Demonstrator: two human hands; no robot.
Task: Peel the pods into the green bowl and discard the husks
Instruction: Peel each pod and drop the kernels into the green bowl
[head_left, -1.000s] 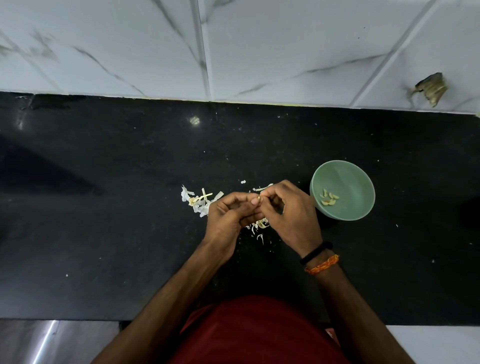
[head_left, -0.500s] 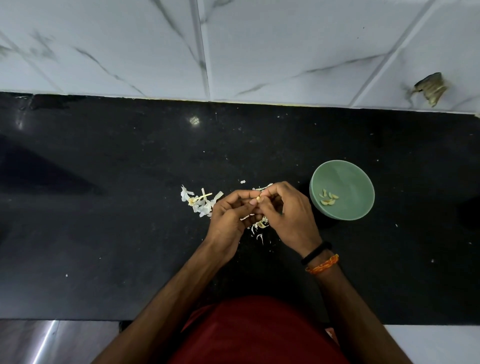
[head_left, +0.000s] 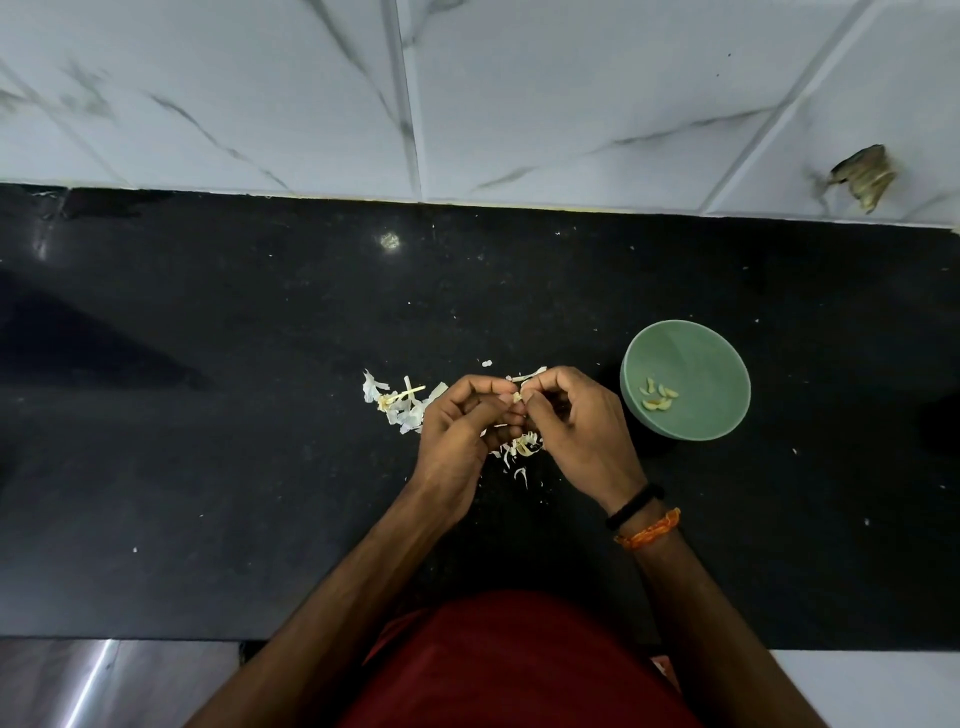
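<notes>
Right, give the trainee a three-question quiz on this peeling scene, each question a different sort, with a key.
1. True or false: the green bowl is empty.
2. Multiple choice: the pod is pinched by A) the left hand alone, B) the right hand alone, C) the fingers of both hands.
3. Fill in: the husks lie on the black ______.

Key: 1 false, a few peeled pieces lie in it. 2 C. 3 counter.
</notes>
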